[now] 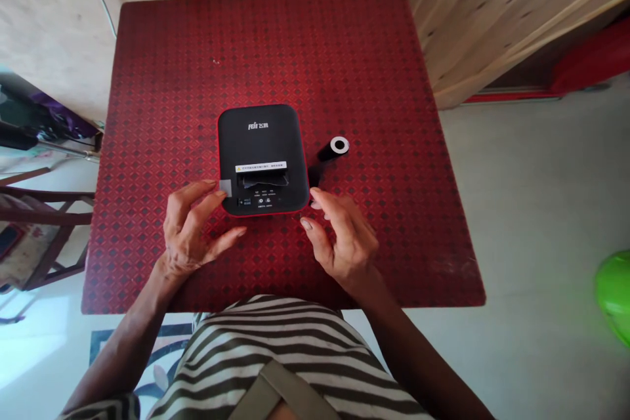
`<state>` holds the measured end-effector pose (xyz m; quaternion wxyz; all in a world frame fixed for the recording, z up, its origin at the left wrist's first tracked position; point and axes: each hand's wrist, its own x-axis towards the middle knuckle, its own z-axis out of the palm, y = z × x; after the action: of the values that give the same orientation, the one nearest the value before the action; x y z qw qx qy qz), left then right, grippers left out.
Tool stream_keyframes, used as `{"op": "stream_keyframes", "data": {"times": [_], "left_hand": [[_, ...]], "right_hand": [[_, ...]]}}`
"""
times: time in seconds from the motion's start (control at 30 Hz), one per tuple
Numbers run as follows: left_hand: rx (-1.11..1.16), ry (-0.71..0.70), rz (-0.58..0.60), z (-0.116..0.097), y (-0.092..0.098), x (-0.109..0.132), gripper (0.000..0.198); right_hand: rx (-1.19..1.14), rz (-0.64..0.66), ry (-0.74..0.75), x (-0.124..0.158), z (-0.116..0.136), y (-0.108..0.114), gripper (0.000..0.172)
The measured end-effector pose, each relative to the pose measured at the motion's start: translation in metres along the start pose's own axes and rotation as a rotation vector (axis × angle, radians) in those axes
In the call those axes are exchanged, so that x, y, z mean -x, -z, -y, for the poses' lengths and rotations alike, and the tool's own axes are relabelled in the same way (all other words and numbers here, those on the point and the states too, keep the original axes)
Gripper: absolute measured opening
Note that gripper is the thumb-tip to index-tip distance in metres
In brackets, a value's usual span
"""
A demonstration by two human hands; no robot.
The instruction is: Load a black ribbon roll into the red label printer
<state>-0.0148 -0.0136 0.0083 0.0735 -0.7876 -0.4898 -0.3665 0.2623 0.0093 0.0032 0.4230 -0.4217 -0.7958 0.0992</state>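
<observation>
A black receipt printer (262,144) with a white label strip and a red lower edge sits in the middle of a red patterned table (275,46). To its right lies a black roll (333,148) with a white end and a hollow core. My left hand (193,230) hovers at the printer's front left corner, fingers spread, fingertips close to a small grey tab on its side. At the printer's front right corner is my right hand (339,236), fingers apart and slightly curled, holding nothing.
The table stands against a wooden plank wall (492,0). A dark wooden chair (44,223) is at the left. A green object (614,292) lies on the pale floor at the right, with a red thing (585,59) by the wall.
</observation>
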Motion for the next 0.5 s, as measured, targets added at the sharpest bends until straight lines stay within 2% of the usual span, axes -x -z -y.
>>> {"op": "stream_keyframes", "data": {"times": [0.1,0.27,0.5], "left_hand": [[-0.019,-0.034,-0.006,0.002,-0.005,0.005,0.068],[-0.004,-0.011,-0.004,0.001,-0.009,0.004,0.069],[-0.027,0.01,0.008,0.0,-0.009,0.004,0.069]], "right_hand": [[-0.045,0.004,-0.055,0.004,-0.003,-0.006,0.065],[-0.03,0.072,-0.066,-0.002,-0.006,-0.013,0.05],[0.035,0.028,-0.013,-0.003,-0.004,-0.021,0.044]]}}
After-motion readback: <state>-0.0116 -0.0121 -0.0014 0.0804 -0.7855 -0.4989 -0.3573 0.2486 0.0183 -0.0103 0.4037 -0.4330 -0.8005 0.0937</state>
